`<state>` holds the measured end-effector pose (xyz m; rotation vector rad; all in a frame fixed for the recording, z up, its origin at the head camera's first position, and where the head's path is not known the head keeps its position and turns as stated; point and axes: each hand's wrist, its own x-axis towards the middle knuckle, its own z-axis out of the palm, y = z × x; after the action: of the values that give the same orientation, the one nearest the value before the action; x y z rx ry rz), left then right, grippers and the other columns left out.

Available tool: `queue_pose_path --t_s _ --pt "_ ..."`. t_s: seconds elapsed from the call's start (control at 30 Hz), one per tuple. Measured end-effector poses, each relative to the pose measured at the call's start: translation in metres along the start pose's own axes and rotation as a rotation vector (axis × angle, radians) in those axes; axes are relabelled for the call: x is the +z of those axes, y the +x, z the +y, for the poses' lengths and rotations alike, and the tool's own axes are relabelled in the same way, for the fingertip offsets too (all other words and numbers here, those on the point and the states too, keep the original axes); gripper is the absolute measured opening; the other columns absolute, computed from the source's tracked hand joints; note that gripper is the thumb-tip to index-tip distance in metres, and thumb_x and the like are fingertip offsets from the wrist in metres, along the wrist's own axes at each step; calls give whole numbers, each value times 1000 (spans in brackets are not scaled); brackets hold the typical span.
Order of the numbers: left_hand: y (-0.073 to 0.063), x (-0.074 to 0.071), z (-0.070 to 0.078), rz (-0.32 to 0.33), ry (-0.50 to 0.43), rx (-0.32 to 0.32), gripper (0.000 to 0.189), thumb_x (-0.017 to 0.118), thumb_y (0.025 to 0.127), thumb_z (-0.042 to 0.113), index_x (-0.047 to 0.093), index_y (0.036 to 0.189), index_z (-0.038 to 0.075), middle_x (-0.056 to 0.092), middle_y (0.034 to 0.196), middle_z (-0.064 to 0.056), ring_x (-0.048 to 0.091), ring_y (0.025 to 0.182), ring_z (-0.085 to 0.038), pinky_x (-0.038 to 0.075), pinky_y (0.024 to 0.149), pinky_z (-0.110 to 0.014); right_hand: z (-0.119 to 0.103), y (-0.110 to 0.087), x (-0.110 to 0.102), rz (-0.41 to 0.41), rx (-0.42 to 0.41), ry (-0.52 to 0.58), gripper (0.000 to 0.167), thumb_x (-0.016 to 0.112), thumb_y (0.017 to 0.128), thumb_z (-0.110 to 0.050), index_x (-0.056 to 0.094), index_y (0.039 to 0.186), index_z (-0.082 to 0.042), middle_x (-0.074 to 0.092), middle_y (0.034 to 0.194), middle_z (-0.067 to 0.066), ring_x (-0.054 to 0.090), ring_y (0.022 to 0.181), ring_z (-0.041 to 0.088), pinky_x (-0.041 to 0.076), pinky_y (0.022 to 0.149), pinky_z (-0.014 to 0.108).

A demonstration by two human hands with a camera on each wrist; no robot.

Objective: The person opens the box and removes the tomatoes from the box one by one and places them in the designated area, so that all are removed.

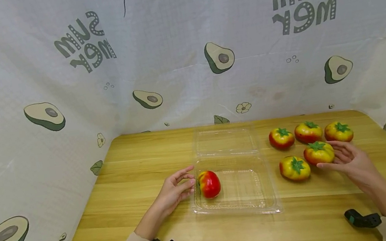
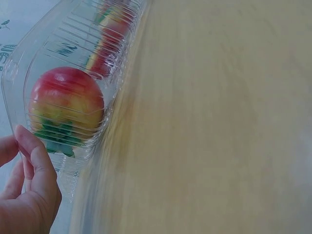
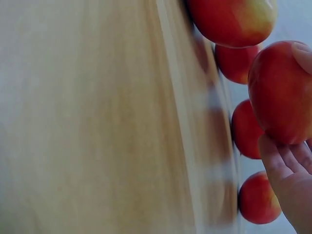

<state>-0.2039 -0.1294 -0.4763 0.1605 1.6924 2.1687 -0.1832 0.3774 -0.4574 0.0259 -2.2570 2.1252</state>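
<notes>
An open clear plastic clamshell container (image 1: 237, 210) lies on the table, its lid (image 1: 224, 140) folded back toward the rear. One red persimmon (image 1: 210, 184) rests on its side at the container's left end, green calyx facing left. My left hand (image 1: 175, 190) is beside that end; in the left wrist view its thumb and finger pinch the clear rim (image 2: 10, 109). At the right, my right hand (image 1: 353, 162) grips a yellow-red persimmon (image 1: 318, 153) between thumb and fingers. The right wrist view shows this persimmon (image 3: 280, 92) raised above the others.
Around the held fruit sit several more persimmons: one in front-left (image 1: 294, 168), and a back row with a left one (image 1: 281, 138), a middle one (image 1: 308, 132) and a right one (image 1: 339, 132). A white printed curtain (image 1: 175, 56) hangs behind the wooden table (image 1: 128, 164).
</notes>
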Motion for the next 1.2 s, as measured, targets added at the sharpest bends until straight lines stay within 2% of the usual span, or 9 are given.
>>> queue_pose_path --t_s 0.17,0.53,0.73,0.97,1.2 --pt "0 0 0 3 7 -4 54 61 97 -1 43 148 -2 54 113 -7 61 78 -9 56 73 -20 2 -1 -1 -11 -3 41 58 70 87 12 51 129 -22 58 116 -21 57 101 -12 49 78 8" --pt "0 1 0 12 2 -10 53 62 97 -1 45 147 0 55 113 -7 62 78 -10 56 72 -21 8 -2 -5 -53 14 7 56 70 88 10 51 130 -22 58 117 -23 54 104 -14 45 82 3" --pt "0 0 0 12 1 -5 53 62 97 -1 45 147 0 55 113 -7 62 78 -10 56 73 -21 9 -2 -7 -60 37 24 57 70 87 11 52 129 -24 59 116 -23 55 103 -13 46 82 5" --pt "-1 1 1 4 -2 -7 54 62 97 -1 44 148 0 55 113 -6 62 78 -10 56 73 -21 10 -3 -9 -67 61 -31 59 72 87 8 49 131 -24 55 114 -26 54 100 -16 48 79 6" --pt "-2 1 2 5 5 -7 53 61 97 -2 44 148 0 56 113 -7 62 79 -11 57 73 -21 11 -3 -10 -90 47 16 61 71 85 13 50 131 -21 60 115 -23 57 101 -12 51 79 10"
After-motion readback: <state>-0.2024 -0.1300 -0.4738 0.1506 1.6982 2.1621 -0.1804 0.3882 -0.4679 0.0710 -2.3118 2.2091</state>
